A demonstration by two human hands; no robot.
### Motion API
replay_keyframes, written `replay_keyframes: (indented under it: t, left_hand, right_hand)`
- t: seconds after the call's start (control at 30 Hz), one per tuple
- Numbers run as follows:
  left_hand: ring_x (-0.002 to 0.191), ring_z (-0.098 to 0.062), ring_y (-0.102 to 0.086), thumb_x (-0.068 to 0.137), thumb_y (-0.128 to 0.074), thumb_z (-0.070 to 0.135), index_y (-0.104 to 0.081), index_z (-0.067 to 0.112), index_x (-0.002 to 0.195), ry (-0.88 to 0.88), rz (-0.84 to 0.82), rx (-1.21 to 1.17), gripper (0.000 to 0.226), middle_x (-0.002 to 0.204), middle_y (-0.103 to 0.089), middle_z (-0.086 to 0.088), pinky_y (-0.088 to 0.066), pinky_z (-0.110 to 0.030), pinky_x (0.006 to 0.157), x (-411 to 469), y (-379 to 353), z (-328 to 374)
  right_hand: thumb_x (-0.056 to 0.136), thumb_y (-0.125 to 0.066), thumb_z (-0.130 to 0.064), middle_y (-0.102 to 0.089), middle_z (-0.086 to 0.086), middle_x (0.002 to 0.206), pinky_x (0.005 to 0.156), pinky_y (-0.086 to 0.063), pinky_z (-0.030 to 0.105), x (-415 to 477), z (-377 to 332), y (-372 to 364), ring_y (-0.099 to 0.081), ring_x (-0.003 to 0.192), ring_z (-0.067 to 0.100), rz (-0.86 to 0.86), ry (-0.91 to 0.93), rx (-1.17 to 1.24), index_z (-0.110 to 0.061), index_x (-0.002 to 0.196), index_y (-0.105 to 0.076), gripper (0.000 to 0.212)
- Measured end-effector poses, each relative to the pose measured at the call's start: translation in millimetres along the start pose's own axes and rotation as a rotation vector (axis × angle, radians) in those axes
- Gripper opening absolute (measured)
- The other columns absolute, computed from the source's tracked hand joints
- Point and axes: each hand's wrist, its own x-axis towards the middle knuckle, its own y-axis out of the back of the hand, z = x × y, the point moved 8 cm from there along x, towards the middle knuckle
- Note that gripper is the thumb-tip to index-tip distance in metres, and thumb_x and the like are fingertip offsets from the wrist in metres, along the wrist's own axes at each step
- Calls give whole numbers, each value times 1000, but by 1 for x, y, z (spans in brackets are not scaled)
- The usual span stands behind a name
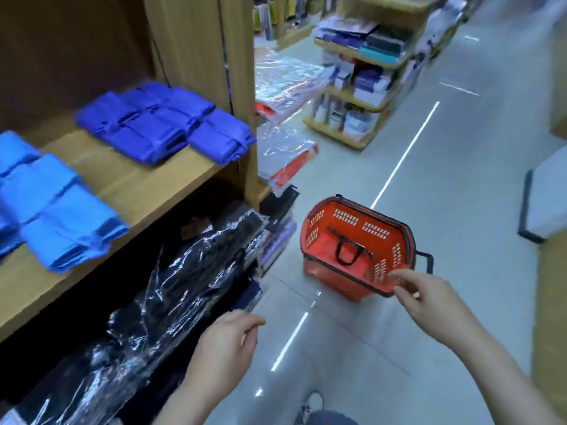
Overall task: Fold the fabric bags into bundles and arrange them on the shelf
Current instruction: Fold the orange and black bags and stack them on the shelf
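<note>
Nearest, the left hand [227, 342] is hanging over the floor [460, 179] with its fingers loosely curled, holding nothing. The right hand [429, 299] is reaching toward the near rim of the red basket [359, 250], fingers relaxed and a little spread, forefinger leading, also holding nothing. Whether it is touching the rim, one cannot tell.

On the wooden shelf [132, 185], dark blue bundles [165, 121] are lying at the back right and light blue bundles [52, 204] at the front left, well apart. The arranging is seeming nearly done, and the person is probably going for another bag.

Inside the basket, which is standing on the floor, only a black loop [346, 253] is showing, perhaps a handle; no fabric is showing there. The next move is calling for a look into the basket before gripping.
</note>
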Motion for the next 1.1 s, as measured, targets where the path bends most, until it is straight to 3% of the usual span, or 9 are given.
replay_keyframes:
  t: [0.17, 0.27, 0.4, 0.57, 0.7, 0.83, 0.97, 1.03, 1.1]
  left_hand:
    - [78, 3, -60, 89, -65, 16, -75, 29, 98, 50, -107, -132, 18, 93, -68, 20, -48, -17, 77, 78, -71, 58]
    - [81, 2, -63, 89, -64, 13, -75, 27, 97, 110, -144, -197, 19, 85, -69, 22, -46, -14, 77, 127, -98, 76]
    - [79, -1, -64, 90, -61, 14, -75, 27, 94, 188, -230, -248, 19, 81, -72, 13, -47, -16, 76, 200, -138, 85]
    - [82, -15, -67, 86, -58, 15, -71, 35, 79, 288, -336, -309, 24, 81, -73, 9, -53, -33, 83, 312, -221, 70]
    - [78, -21, -64, 87, -57, 9, -69, 35, 72, 362, -457, -320, 33, 74, -68, 10, -50, -33, 76, 394, -305, 53]
    - [83, -12, -63, 88, -57, 6, -73, 24, 85, 474, -527, -335, 24, 86, -70, 7, -48, -25, 77, 466, -409, 15]
    - [76, -15, -62, 92, -57, 9, -70, 14, 107, 538, -551, -290, 21, 99, -70, -6, -50, -19, 66, 526, -528, -49]
    - [98, -28, -65, 92, -60, 13, -66, 12, 118, 571, -566, -297, 26, 114, -68, -11, -54, -33, 88, 552, -589, -80]
    - [114, -31, -60, 90, -65, 21, -57, 12, 131, 583, -573, -306, 43, 126, -63, -11, -49, -47, 100, 575, -643, -108]
  right_hand:
    - [88, -66, -12, -69, -4, 86, 81, -48, 33, -5, 118, 23, -67, 85, 21, 142, -313, 280, -26, 105, -70, 22]
    - [89, -65, -12, -70, 1, 89, 81, -47, 32, 2, 163, 19, -66, 85, 20, 183, -462, 401, -26, 107, -69, 23]
    - [92, -62, -16, -70, 0, 93, 87, -54, 46, 32, 208, -4, -67, 88, 21, 207, -637, 608, -46, 95, -63, 30]
    - [95, -57, -13, -70, 8, 92, 81, -55, 47, 101, 243, -40, -68, 88, 29, 202, -786, 755, -33, 98, -64, 22]
    - [96, -56, -12, -70, 9, 95, 78, -55, 43, 171, 275, -72, -67, 88, 28, 209, -829, 790, -30, 100, -65, 21]
    - [96, -58, -16, -71, 0, 98, 81, -57, 41, 262, 324, -146, -68, 90, 20, 169, -839, 816, -29, 105, -65, 18]
    - [96, -59, -21, -67, -6, 108, 87, -55, 34, 342, 385, -260, -64, 102, 11, 145, -915, 982, -27, 116, -62, 21]
    - [96, -59, -23, -63, -2, 119, 88, -53, 33, 376, 419, -322, -61, 110, 12, 123, -990, 1096, -22, 126, -58, 30]
    - [95, -60, -27, -57, -1, 132, 93, -50, 37, 402, 448, -381, -55, 119, 15, 74, -1063, 1161, -22, 135, -50, 41]
